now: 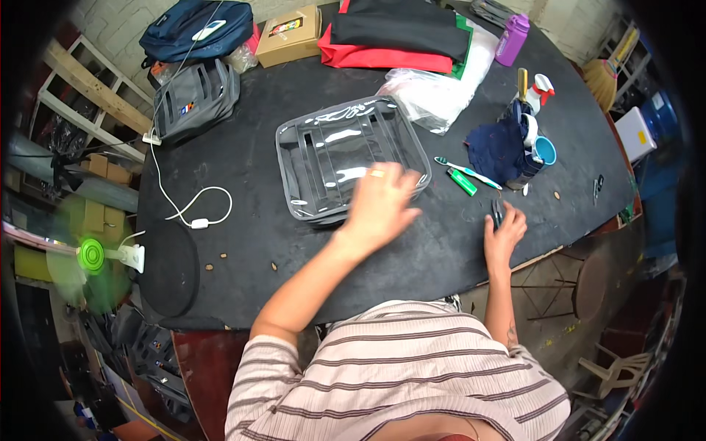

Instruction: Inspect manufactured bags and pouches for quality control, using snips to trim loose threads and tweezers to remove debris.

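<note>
A clear plastic bag with grey trim [334, 158] lies flat on the black table, dark straps showing through its glossy top. Over its near right corner is my left hand [381, 202], slightly blurred, thumb apart from the fingers and nothing seen in its grasp. Farther right, near the table's front edge, my right hand [506, 231] has its thumb and fingers around a small pair of dark snips [497, 213], whose tips point away from me. Just beyond it lie a green lighter [462, 181] and a white-and-teal toothbrush [471, 173].
A dark blue cloth holder [507, 147], spray bottle [543, 90] and purple bottle [512, 40] stand right. Folded fabrics [397, 40], a cardboard box [288, 37], a grey bag [195, 99] and a blue backpack [193, 33] lie behind. A white cable [158, 173] and spinning fan [90, 255] are left.
</note>
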Available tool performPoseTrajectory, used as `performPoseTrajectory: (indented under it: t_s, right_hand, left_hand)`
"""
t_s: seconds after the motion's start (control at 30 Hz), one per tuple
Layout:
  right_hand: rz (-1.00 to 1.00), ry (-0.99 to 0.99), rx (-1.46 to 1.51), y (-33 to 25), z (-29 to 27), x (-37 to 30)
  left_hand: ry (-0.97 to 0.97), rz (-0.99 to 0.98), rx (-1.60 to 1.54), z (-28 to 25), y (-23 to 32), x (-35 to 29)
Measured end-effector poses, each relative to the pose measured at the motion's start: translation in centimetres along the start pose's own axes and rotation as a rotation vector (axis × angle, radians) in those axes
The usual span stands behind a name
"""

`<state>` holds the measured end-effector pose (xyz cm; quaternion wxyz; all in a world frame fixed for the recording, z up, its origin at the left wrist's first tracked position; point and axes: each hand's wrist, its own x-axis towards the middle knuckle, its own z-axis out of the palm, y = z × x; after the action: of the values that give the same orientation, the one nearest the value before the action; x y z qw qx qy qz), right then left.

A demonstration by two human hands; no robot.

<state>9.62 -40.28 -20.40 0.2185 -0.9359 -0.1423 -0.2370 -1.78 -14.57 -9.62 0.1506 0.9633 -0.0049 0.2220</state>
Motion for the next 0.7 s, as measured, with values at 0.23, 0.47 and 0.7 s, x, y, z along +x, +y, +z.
performPoseTrajectory:
  t_s: [0.23, 0.47, 0.7]
  right_hand:
    - [0.112, -0.419, 0.965, -12.6, 1.4, 1.5]
    - [0.04, -0.311, 1.571, -16.2, 0.2, 5.5]
    - [-0.039, -0.361, 1.565, -17.7, -2.7, 4.9]
  left_hand:
    - [0.19, -0.209, -0.211, -2.5, -5.3, -0.9]
    - [0.359, -0.01, -0.336, -1.0, -6.5, -2.9]
    - [0.466, -0.174, -0.929, -4.6, -4.1, 0.1]
